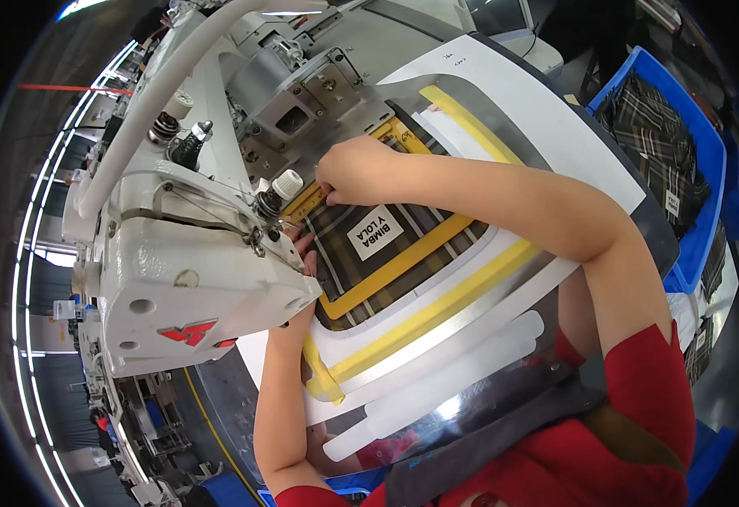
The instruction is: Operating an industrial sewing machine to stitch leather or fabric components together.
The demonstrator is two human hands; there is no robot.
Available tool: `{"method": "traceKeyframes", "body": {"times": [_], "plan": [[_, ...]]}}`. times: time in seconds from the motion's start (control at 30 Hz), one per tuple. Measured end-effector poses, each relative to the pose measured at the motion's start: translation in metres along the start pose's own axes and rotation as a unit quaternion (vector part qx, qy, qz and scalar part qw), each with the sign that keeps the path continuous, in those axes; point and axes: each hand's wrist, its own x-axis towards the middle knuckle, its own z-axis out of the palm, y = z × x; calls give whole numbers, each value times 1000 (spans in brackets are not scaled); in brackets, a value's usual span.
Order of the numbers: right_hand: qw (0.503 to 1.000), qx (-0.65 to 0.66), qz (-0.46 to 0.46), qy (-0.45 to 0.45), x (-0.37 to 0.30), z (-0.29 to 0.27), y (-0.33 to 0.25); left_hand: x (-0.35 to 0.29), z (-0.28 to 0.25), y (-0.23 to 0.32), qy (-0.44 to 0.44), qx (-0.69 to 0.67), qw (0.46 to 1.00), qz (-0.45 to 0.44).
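Observation:
A dark plaid fabric panel (403,269) lies flat on the plate, with a white printed label (374,233) on it. A yellow frame (403,276) borders the panel. My right hand (358,171) reaches across from the right, its fingers curled and pressed down at the panel's far left corner, by the yellow frame's edge. What the fingertips pinch, if anything, is hidden. My left hand (305,250) is at the panel's left edge, mostly behind the sewing machine's white head (205,291). Only some of its fingers show, near the fabric.
The machine's metal clamp block (302,101) stands beyond the panel. Yellow tape strips (437,290) and a white sheet (568,139) cover the plate around it. White strips (471,363) lie near my body. At the right, a blue bin (714,198) holds more plaid fabric (652,139).

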Motion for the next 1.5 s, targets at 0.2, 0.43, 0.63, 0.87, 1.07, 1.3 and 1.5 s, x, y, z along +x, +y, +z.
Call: {"method": "traceKeyframes", "body": {"times": [0.2,0.43,0.63,0.87,1.07,1.3,1.5], "plan": [[1000,3,6,-5,0,-3,-1,2,-5,10,16,154,986,59],[980,80,-184,-7,-60,6,-35,-13,-4,-4,47,-3,997,69],[963,45,-260,48,-86,26,-52,-16,2,-7,58,-100,993,36],[972,66,-224,-9,-88,24,-57,-14,-14,1,19,-60,997,55],[971,85,-222,5,-90,21,-53,-16,-11,-2,75,-29,991,103],[972,87,-216,19,-88,25,-53,-9,0,-14,87,-90,987,100],[973,81,-214,27,-90,26,-53,-5,-6,-10,54,-102,990,76]]}}
